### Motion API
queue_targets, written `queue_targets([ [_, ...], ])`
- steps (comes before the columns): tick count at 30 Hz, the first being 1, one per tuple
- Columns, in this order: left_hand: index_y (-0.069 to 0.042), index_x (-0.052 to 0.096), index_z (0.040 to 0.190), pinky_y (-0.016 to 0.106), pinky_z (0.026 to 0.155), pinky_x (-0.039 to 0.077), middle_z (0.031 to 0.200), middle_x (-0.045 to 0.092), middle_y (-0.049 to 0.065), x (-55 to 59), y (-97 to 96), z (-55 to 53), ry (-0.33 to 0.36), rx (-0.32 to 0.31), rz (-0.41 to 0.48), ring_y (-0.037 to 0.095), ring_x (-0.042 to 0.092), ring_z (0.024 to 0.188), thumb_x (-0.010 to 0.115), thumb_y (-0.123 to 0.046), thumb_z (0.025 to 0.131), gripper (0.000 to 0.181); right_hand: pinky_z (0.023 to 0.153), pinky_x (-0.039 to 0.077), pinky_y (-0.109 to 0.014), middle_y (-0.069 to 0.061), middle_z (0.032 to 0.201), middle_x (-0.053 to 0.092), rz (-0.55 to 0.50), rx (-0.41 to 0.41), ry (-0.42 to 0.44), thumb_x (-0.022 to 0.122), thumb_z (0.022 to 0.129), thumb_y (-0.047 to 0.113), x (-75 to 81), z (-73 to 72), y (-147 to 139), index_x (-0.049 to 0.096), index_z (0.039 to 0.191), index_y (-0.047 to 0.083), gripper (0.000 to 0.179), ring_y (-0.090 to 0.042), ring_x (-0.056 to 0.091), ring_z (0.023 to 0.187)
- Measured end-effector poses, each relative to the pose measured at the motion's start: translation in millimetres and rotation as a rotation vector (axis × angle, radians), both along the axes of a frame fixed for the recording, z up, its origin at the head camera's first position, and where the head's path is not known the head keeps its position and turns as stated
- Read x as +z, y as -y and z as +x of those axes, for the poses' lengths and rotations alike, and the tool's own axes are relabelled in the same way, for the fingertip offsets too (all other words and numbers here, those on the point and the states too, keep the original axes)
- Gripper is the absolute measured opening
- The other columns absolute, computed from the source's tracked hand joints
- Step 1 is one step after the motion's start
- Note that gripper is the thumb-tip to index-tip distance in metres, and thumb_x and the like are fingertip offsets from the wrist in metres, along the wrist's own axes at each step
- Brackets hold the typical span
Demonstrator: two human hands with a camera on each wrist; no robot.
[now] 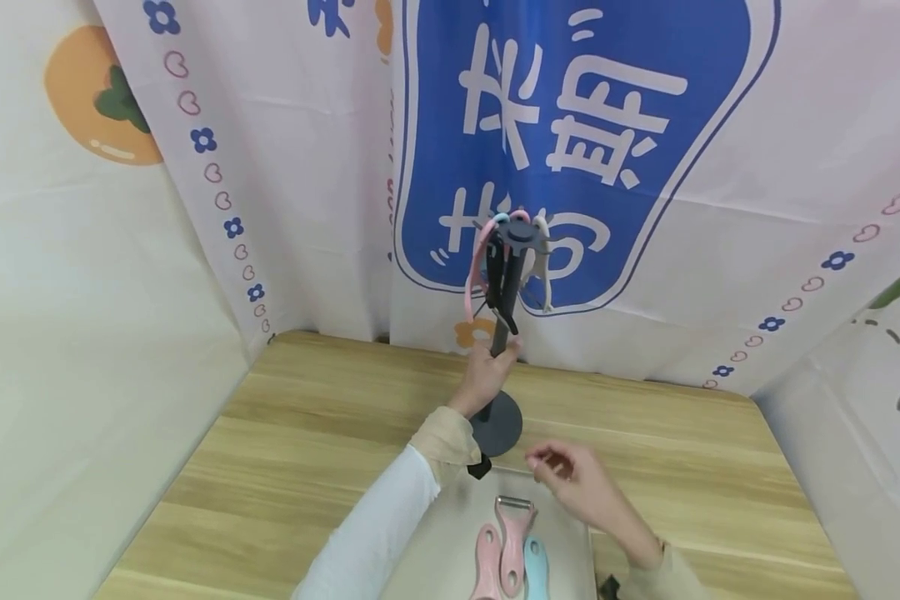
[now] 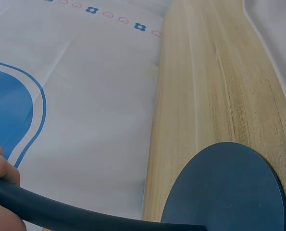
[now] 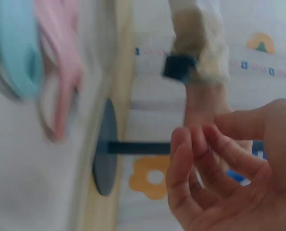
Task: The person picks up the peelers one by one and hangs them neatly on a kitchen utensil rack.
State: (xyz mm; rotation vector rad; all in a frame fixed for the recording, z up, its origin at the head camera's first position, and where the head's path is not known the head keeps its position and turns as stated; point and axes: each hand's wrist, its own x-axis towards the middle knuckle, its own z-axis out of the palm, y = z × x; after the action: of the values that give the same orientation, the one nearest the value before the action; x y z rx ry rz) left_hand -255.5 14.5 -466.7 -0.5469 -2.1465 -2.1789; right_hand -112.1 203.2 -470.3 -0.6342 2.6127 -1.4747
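My left hand (image 1: 487,373) grips the dark pole (image 2: 85,215) of an upright rack, thumb and fingers wrapped round it. The rack's round base (image 1: 501,425) sits on the wooden table, just past the tray. From hooks at its top (image 1: 521,233) hang several slim items: a pink one (image 1: 474,279), a black one (image 1: 494,275) and a white one (image 1: 542,267). My right hand (image 1: 576,479) hovers over the tray's far right corner, its fingers loosely bent with nothing between them. Below it lies a pink peeler (image 1: 515,533) with a metal blade.
The pale tray (image 1: 435,542) at the table's near side also holds a second pink handle (image 1: 487,558) and a light blue handle (image 1: 536,567). Behind the wooden table (image 1: 307,417) hangs a printed cloth (image 1: 330,208); more cloth closes both sides.
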Motion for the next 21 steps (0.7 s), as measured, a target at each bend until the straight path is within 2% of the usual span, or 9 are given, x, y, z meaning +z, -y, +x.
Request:
queue_targets([
  [4,-0.016,0.041,0.056,0.026,0.047,0.022,0.049,0.034,-0.010,0.0,-0.1,0.3,-0.010,-0.010,0.007,0.009,0.025,0.045,0.059,-0.036,0.111,0.061,0.068,0.059,-0.025,0.002,0.092,0.072,0.099,0.052,0.031,0.075,0.099,0.011,-15.1,30.0,5,0.073,0.101,0.010,0.003,-0.002,0.064,0.078],
  [7,-0.016,0.041,0.056,0.025,0.047,0.022,0.050,0.034,-0.010,-0.5,0.1,0.0,-0.008,-0.008,0.005,0.009,0.025,0.046,0.059,-0.036,0.111,0.061,0.064,0.054,-0.023,0.006,0.088,0.066,0.191,0.077,0.081,0.079,0.095,0.014,-23.3,49.3,8,0.070,0.097,0.013,0.010,0.001,0.059,0.073],
  [10,-0.016,0.042,0.057,0.025,0.048,0.023,0.050,0.034,-0.010,-0.9,-0.2,0.4,0.002,-0.004,-0.003,0.009,0.026,0.046,0.059,-0.038,0.111,0.060,0.060,0.047,-0.023,0.007,0.082,0.061,0.279,0.063,0.140,0.084,0.091,0.020,-32.0,63.3,9,0.068,0.093,0.016,0.016,0.000,0.052,0.068],
  [16,-0.016,0.041,0.057,0.025,0.047,0.024,0.050,0.035,-0.009,-3.2,-0.1,4.4,0.015,-0.008,-0.008,0.009,0.027,0.045,0.059,-0.038,0.110,0.060,0.055,0.041,-0.025,0.008,0.072,0.052,0.352,0.032,0.268,0.083,0.090,0.021,-51.2,76.2,8,0.067,0.084,0.016,0.019,-0.005,0.046,0.061],
  [21,-0.015,0.041,0.056,0.025,0.047,0.023,0.049,0.034,-0.010,-3.2,-0.6,2.8,-0.013,-0.010,0.014,0.009,0.025,0.045,0.059,-0.034,0.111,0.060,0.055,0.041,-0.025,0.005,0.073,0.051,0.357,-0.010,0.277,0.082,0.089,0.018,-56.6,79.3,9,0.064,0.084,0.015,0.019,-0.007,0.047,0.062],
])
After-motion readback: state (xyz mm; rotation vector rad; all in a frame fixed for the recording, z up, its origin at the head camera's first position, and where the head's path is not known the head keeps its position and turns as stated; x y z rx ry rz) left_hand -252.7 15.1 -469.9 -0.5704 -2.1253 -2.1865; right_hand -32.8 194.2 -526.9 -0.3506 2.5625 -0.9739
